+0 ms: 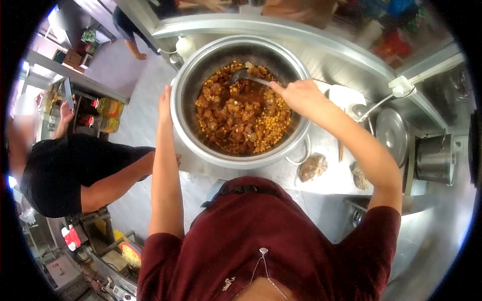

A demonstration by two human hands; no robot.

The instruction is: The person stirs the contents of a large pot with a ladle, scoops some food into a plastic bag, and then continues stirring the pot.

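Nearest us is our maroon shirt (261, 236). Beyond it the spoon (240, 75) dips into the stew (241, 118) at the far side of the big steel pot (182, 108) on the table (329, 150). Our right hand (296, 95) has its grip closed on the handle's end. The spoon looks stiff and light, and is best held there. Our left hand (164, 103), grip wide, lies flat against the pot's wall. The full pot is likely heavy. 1 lid (391, 133) lies to the right.

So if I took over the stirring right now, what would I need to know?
Left hand: flat against the big pot's outer rim, steadying it.
Right hand: closed on the spoon, whose bowl sits in the stew at the far side.
Done: meat and corn are in the pot, and look mixed.
To do: probably more stirring; how cooked it is cannot be told.
A person in black stands close on the left.
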